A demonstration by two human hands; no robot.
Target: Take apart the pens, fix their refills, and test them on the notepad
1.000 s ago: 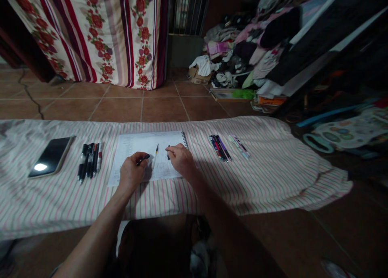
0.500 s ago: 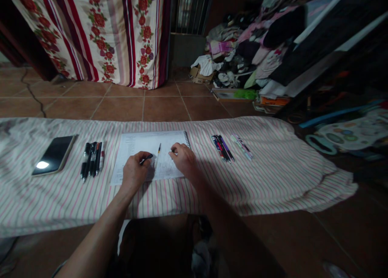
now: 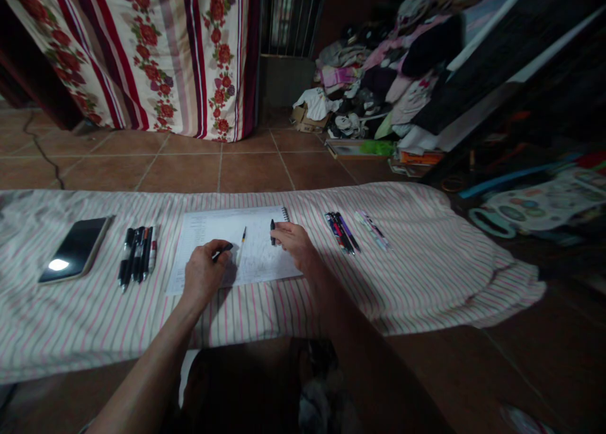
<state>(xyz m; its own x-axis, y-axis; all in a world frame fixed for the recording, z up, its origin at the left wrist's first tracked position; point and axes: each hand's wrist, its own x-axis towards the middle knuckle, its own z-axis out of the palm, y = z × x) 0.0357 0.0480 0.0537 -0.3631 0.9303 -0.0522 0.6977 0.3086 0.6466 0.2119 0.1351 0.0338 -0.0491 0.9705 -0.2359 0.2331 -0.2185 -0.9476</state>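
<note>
My left hand (image 3: 204, 271) is closed over the left half of an open spiral notebook (image 3: 201, 229), pinching a short black pen piece (image 3: 222, 252). My right hand (image 3: 294, 243), at the notebook's right side, holds another short black pen piece (image 3: 273, 232) upright between thumb and fingers. Whether these are caps or barrels I cannot make out. Between the hands a thin pen (image 3: 243, 235) with a dark tip and a yellowish band lies on the page. Its lower part is pale and hard to see. Faint writing or drawing covers the paper.
Left of the notebook lie a row of several dark pens (image 3: 137, 256) and a phone (image 3: 76, 250). To the right are more dark pens (image 3: 342, 233) and pale pens (image 3: 373, 230). A striped cloth (image 3: 426, 257) covers the low surface. Clothes (image 3: 374, 87) are heaped behind.
My right hand now shows a black piece held upright in its fingers, which was hardly visible before. The left hand keeps its piece. The whole view has shifted slightly.
</note>
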